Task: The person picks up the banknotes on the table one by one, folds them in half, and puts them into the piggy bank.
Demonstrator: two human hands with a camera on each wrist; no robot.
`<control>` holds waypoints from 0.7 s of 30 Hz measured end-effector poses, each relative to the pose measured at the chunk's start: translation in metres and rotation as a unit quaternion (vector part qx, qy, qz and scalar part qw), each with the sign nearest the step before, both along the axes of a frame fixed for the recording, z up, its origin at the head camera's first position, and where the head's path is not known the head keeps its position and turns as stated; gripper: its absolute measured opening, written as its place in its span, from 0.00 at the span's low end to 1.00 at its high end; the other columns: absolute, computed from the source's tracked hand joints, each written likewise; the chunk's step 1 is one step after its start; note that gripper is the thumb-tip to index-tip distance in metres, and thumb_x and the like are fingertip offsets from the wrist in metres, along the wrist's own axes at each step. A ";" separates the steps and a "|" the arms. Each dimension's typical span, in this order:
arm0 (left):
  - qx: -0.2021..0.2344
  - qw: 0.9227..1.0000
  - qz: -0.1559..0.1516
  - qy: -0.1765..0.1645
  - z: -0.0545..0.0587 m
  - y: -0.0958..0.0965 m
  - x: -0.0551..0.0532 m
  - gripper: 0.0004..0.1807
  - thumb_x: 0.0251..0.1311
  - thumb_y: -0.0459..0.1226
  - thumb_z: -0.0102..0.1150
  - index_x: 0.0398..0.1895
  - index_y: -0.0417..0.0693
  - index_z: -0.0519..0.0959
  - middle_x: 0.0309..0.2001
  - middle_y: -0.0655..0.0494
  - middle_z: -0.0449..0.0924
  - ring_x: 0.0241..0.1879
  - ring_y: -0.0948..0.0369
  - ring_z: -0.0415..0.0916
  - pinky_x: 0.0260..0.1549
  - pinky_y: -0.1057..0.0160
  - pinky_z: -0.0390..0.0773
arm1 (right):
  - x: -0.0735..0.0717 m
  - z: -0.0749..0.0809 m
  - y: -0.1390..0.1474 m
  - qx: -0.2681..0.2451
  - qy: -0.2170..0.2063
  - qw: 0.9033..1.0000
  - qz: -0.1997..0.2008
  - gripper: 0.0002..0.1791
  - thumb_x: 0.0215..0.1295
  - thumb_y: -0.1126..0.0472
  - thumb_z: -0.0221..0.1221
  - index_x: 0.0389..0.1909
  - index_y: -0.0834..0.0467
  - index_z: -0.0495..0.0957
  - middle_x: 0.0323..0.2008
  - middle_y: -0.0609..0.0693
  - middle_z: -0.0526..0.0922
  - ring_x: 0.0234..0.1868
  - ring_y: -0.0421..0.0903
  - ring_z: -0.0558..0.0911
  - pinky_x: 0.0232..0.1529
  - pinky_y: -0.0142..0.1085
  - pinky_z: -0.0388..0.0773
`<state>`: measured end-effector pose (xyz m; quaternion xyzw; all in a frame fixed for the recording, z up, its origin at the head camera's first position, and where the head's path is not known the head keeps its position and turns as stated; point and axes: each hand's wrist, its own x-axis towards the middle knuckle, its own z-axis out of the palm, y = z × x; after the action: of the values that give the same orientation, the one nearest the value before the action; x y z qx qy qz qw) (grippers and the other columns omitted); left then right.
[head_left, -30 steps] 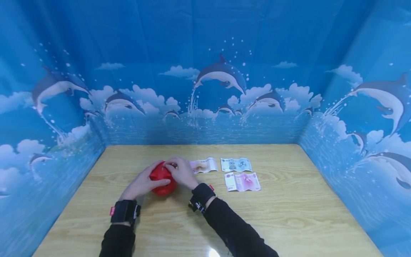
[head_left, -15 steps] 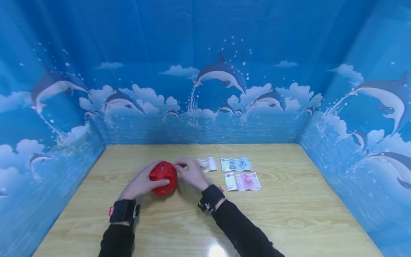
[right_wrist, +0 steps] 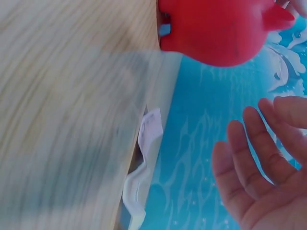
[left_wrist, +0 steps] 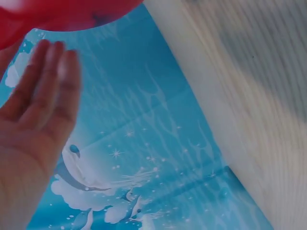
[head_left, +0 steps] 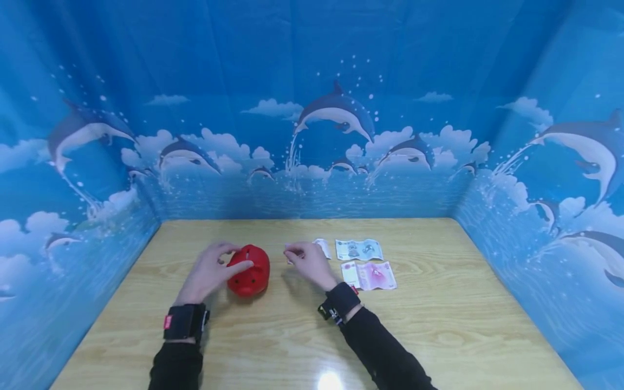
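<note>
A red piggy bank [head_left: 254, 271] with a slot on its back stands upright on the table, snout toward the near edge. My left hand [head_left: 203, 273] is at its left side, thumb extended over the top; whether the thumb touches it I cannot tell. In the left wrist view the fingers [left_wrist: 45, 91] are straight and apart from the red body. Right of the piggy bank hovers my right hand [head_left: 312, 265], its fingers loosely bent and holding nothing in the right wrist view. Beneath and behind it lies a wavy banknote [head_left: 322, 246], mostly hidden in the head view.
On the wooden table [head_left: 439, 319], a pale green banknote [head_left: 358, 249] lies right of the hidden one. A pink banknote [head_left: 375, 275] lies just in front of it. A blue dolphin-print curtain [head_left: 312, 184] encloses the back and sides.
My right hand has moved from the top of the piggy bank rightward, over the left banknote. My left hand has loosened from the piggy bank and drawn slightly left.
</note>
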<state>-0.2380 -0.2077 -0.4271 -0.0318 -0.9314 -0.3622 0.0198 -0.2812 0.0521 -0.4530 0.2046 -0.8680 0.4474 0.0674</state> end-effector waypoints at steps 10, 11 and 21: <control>-0.051 0.986 0.008 0.158 0.005 0.018 0.004 0.23 0.52 0.60 0.68 0.33 0.52 0.84 0.34 0.56 0.79 0.36 0.56 0.73 0.35 0.59 0.75 | 0.002 0.001 0.036 0.013 0.035 0.999 -0.027 0.09 0.66 0.60 0.61 0.42 0.58 0.87 0.41 0.52 0.88 0.40 0.46 0.86 0.39 0.33 0.82; -0.055 0.984 0.005 0.170 0.005 0.020 0.004 0.20 0.52 0.57 0.69 0.32 0.51 0.84 0.33 0.56 0.80 0.35 0.57 0.73 0.35 0.58 0.76 | 0.002 0.001 0.040 0.014 0.041 0.999 -0.028 0.09 0.66 0.60 0.62 0.41 0.58 0.87 0.41 0.52 0.88 0.41 0.47 0.86 0.39 0.33 0.82; -0.087 0.960 -0.021 0.265 0.004 0.043 0.004 0.10 0.52 0.45 0.74 0.31 0.49 0.85 0.28 0.56 0.84 0.29 0.59 0.76 0.33 0.57 0.81 | 0.008 0.007 0.073 0.010 0.023 0.998 -0.054 0.09 0.65 0.60 0.62 0.43 0.57 0.86 0.42 0.51 0.88 0.45 0.47 0.85 0.42 0.37 0.83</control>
<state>-0.2337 -0.1652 -0.4226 -0.1473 -0.9198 -0.2592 0.2552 -0.2736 0.1247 -0.4456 0.1683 -0.8806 0.4294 0.1090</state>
